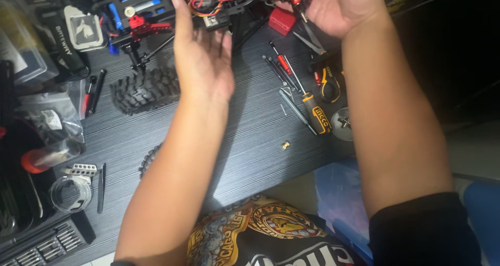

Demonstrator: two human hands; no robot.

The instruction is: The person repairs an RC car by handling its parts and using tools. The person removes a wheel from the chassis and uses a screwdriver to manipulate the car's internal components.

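At the bench's far edge, the right hand probably grips the wire-strewn black-and-red model-car chassis, light, fragile; the left hand is open beside its rigid frame.

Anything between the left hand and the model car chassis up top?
Nothing visible. The left hand is open, fingertips already at the chassis and its wires. The knobby tire lies to its left, off the path.
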